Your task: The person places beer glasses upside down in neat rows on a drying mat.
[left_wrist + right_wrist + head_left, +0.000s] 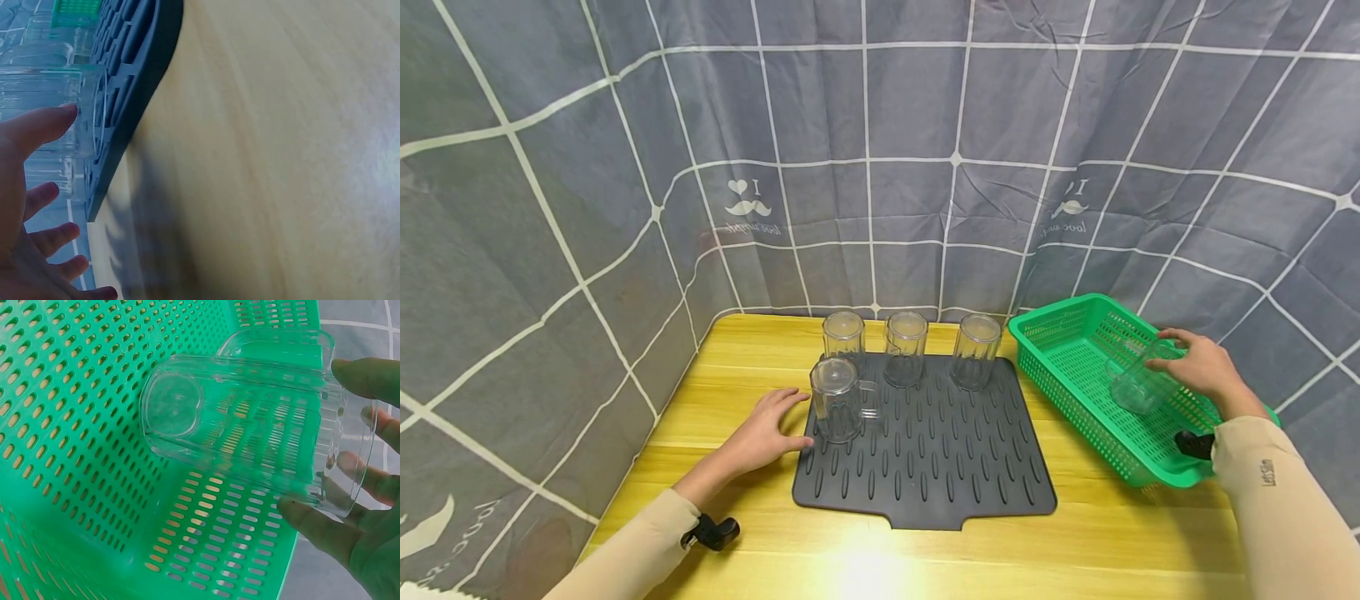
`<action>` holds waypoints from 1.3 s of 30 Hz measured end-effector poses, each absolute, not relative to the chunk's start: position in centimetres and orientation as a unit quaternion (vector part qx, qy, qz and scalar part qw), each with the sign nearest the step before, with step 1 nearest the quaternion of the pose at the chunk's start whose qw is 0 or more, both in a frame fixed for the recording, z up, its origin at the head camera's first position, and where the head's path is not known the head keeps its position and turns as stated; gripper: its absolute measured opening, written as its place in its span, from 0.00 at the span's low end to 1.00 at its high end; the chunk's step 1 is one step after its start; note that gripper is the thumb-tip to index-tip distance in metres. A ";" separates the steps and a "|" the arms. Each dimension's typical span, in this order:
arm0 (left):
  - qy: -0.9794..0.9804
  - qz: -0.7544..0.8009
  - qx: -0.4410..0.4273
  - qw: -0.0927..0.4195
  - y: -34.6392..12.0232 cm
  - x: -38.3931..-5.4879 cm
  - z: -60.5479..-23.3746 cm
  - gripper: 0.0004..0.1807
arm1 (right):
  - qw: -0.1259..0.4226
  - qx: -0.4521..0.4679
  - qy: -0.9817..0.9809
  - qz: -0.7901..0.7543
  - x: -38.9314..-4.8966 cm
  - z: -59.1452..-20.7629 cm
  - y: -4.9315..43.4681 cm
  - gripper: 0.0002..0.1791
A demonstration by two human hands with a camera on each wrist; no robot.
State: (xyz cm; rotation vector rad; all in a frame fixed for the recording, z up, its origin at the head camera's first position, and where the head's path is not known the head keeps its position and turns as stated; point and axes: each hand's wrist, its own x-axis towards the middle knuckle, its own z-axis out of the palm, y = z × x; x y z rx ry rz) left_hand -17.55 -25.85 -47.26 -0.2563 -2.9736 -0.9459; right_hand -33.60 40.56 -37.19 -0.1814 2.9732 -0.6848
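Observation:
My right hand (1206, 371) grips a clear glass mug (231, 425) near its rim, fingers and thumb round the wall. Tilted, this mug is in or just above the green basket (1060, 400); whether it touches the bottom I cannot tell. My left hand (763, 433) is spread beside another glass mug (837, 408), which stands upside down on the black drying mat (925, 467), handle to the right. In the left wrist view the thumb (53, 122) overlaps that mug's outline, and contact is unclear.
Upside-down glasses stand along the mat's back edge: one at left (844, 333), one in the middle (905, 350) and one at right (976, 354). A grey checked curtain (910, 208) hangs behind the wooden table (752, 350) and at both sides.

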 end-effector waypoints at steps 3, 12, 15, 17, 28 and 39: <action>-0.952 -0.294 -0.086 -0.004 -26.0 -17.6 -47.7 0.46 | 0.039 -0.054 0.971 -0.232 -33.4 -37.1 40.5 0.42; -0.960 -0.261 -0.098 -0.024 -25.9 -17.6 -48.1 0.44 | 0.018 -0.045 0.967 -0.252 -33.3 -36.6 40.6 0.42; -0.962 -0.252 -0.097 -0.030 -25.8 -17.5 -48.0 0.43 | 0.015 -0.043 0.965 -0.258 -33.2 -36.5 40.5 0.43; -0.963 -0.250 -0.096 -0.032 -25.7 -17.5 -47.9 0.43 | 0.019 -0.042 0.963 -0.267 -33.1 -36.2 40.4 0.44; -0.962 -0.253 -0.097 -0.042 -25.5 -17.3 -48.2 0.42 | -0.026 -0.056 0.958 -0.280 -32.6 -35.1 39.6 0.40; -0.960 -0.256 -0.107 -0.046 -25.6 -17.4 -47.9 0.41 | -0.016 -0.066 0.941 -0.332 -32.5 -33.4 38.2 0.43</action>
